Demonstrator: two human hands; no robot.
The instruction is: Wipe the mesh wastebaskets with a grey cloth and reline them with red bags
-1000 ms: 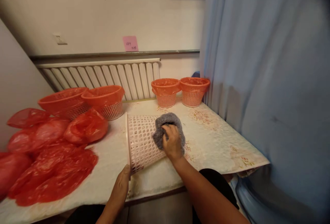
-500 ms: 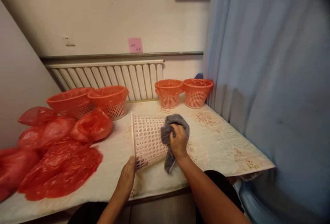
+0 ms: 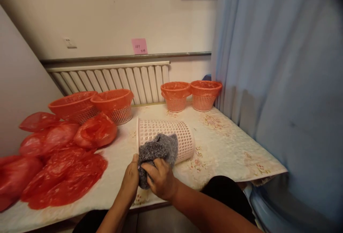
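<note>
Grey cloth (image 3: 160,148): gripping it in the right hand (image 3: 162,181), pressing it against the near side of the basket (image 3: 184,138), laid sideways on the counter (image 3: 230,154); gripping the rim (image 3: 137,131) with the left hand (image 3: 130,178); facing red bags (image 3: 66,186) left of the basket.

- From where I stand, the one bit of writing I can pick out is on a pink paper note (image 3: 139,46), up on the wall (image 3: 107,18) just above the long pipe (image 3: 174,55).
- It carries two short groups of dark marks, one at middle left, the other lower and to the right.
- The left group seems to begin with "2"; the rest is too small and blurred to read surely.
</note>
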